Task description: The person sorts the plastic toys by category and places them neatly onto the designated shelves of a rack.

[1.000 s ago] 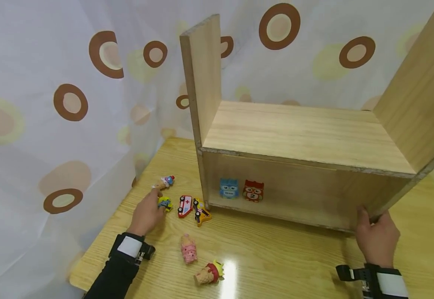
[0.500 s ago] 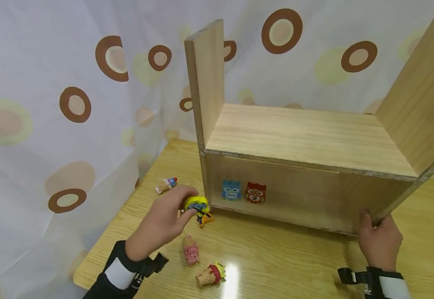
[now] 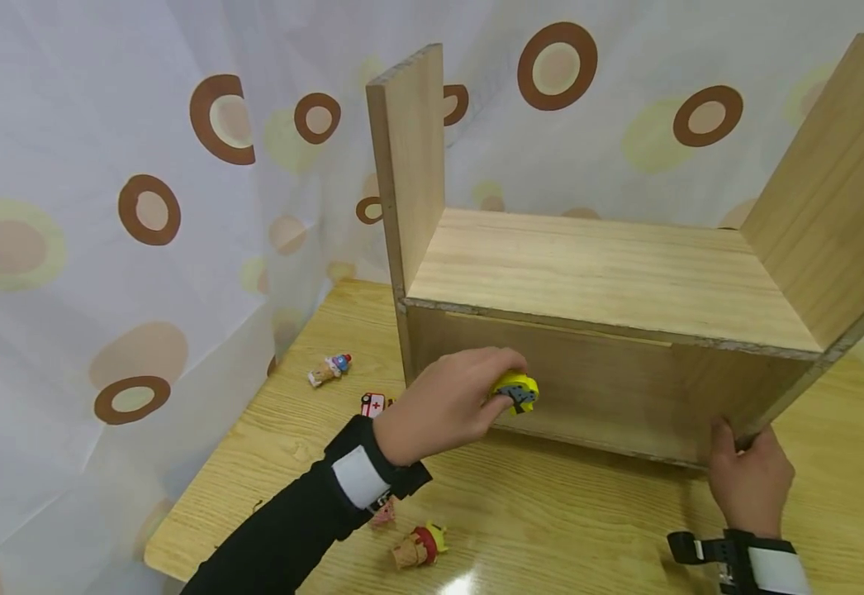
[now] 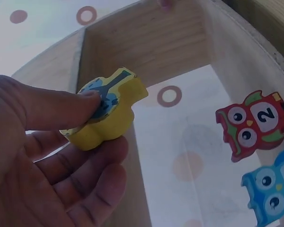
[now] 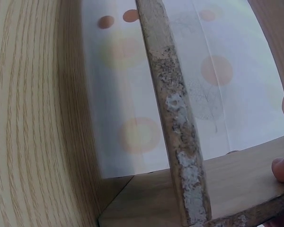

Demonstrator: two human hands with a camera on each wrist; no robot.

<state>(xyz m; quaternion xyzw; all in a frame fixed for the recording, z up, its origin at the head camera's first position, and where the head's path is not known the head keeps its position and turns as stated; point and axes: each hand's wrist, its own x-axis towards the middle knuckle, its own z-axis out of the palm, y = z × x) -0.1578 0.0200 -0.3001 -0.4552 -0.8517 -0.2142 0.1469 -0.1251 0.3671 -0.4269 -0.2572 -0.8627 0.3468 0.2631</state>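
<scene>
My left hand (image 3: 450,405) pinches a small yellow toy block (image 4: 109,111) with a blue-grey print, thumb over its face and fingers beneath. It hovers before the lower compartment of a wooden shelf (image 3: 610,273). In the left wrist view, a red owl block (image 4: 253,124) marked 2 and a blue owl block (image 4: 272,189) are in the shelf; in the head view the left hand hides them. At the shelf's lower right, my right hand (image 3: 750,479) grips the side panel (image 3: 841,198). Only part of that hand appears in the right wrist view.
Left of the shelf, an ambulance block (image 3: 372,404) and an ice-cream-cone figure (image 3: 330,369) lie on the wooden table (image 3: 551,521). A pink figure (image 3: 383,514), partly behind the left arm, and a cone figure with red and yellow top (image 3: 420,545) lie in front.
My left hand has picked the yellow block up from the table and carried it right to the front of the shelf. The right hand keeps its grip on the panel.
</scene>
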